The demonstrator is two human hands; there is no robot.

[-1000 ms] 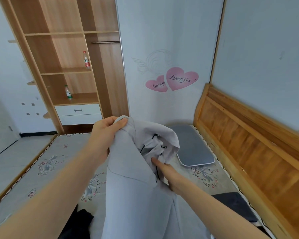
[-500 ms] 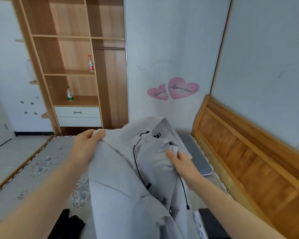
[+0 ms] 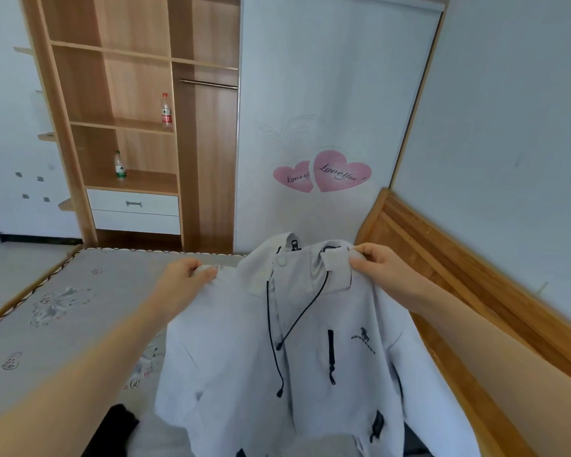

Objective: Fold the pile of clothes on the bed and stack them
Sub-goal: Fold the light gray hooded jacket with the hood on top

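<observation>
Your left hand (image 3: 187, 275) pinches the jacket (image 3: 294, 357) at one shoulder, thumb and fingers closed on the cloth. Your right hand (image 3: 376, 263) pinches the other shoulder beside the collar. The two hands are well apart, at roughly the same height, so that the jacket hangs between them with its front toward you.

This grip serves a purpose: held by both shoulders, the jacket falls under its own weight, and the body spreads out flat enough to read. The drawcords (image 3: 302, 316) hang loose down the chest, the chest zip (image 3: 331, 351) runs upright, and a small logo (image 3: 363, 338) shows beside it. One sleeve droops below each hand. The hem is out of frame, so you cannot tell whether it touches the bed (image 3: 63, 301).

The jacket hangs above the bed, near the headboard (image 3: 475, 282) on your right. Dark clothes (image 3: 116, 430) lie on the bed at your lower left, apparently still to be folded.

Judged from this posture, the step in hand is squaring the jacket before laying it down. The bare part of the bed ahead of your left hand appears suited for that. Expect the soft cloth to sag and the cords to stray into the fold.
</observation>
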